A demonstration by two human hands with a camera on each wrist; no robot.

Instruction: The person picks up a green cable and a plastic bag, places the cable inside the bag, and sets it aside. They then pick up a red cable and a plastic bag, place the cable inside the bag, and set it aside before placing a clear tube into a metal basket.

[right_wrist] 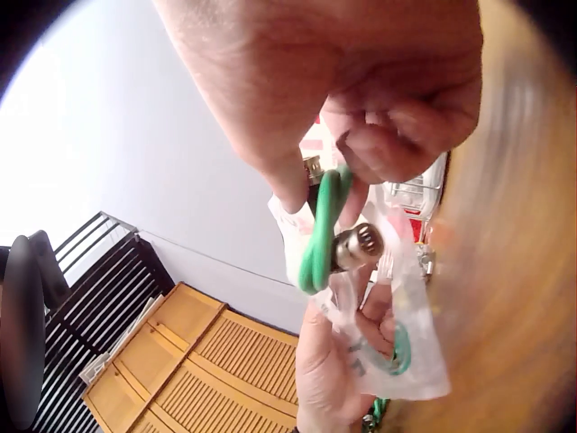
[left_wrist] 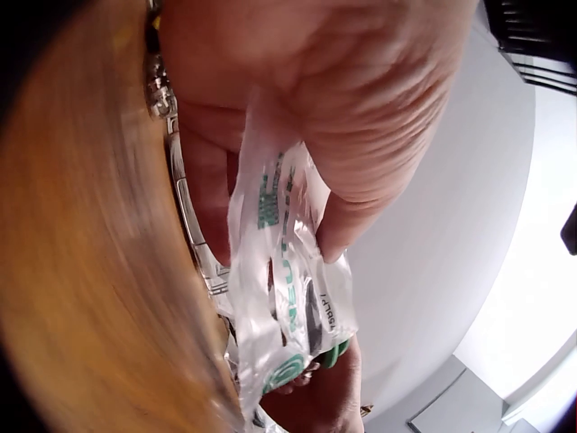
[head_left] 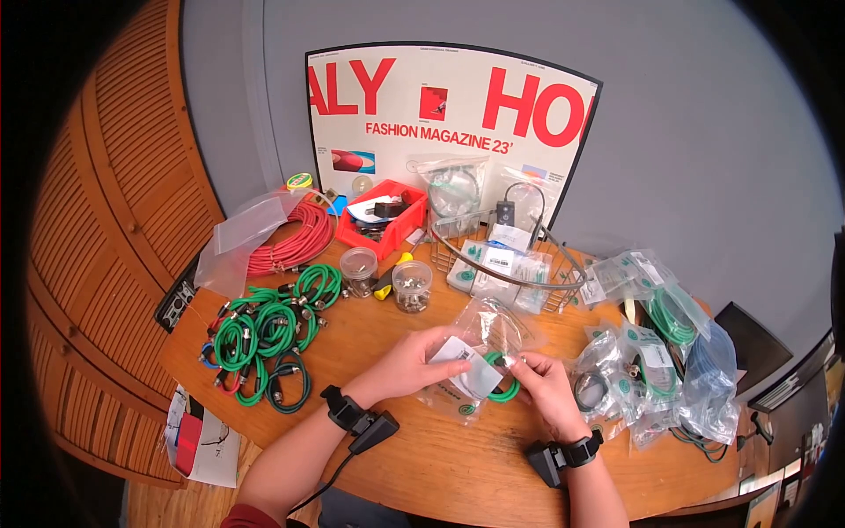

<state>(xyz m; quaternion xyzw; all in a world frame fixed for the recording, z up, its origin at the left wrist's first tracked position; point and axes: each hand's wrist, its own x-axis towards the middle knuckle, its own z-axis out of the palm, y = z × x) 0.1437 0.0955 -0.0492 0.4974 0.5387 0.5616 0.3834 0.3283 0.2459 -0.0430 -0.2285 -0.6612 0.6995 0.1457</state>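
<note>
My left hand (head_left: 412, 361) grips a clear plastic bag (left_wrist: 279, 262) with green printing, its thumb lying over a white label (head_left: 466, 368). From the right, my right hand (head_left: 547, 394) pinches a small coiled green cable (head_left: 503, 395) between thumb and fingers. In the right wrist view the cable's metal connector (right_wrist: 362, 244) points out beside the bag's plastic. Cable and bag overlap in the head view, close over the wooden table (head_left: 387, 466).
Several coiled green cables (head_left: 238, 339) lie at the left, with a red cable coil (head_left: 304, 231) behind. Two clear jars (head_left: 412, 289), a red bin (head_left: 387, 233) and a wire basket (head_left: 440, 255) stand at the back. Bagged cables (head_left: 656, 361) are piled on the right.
</note>
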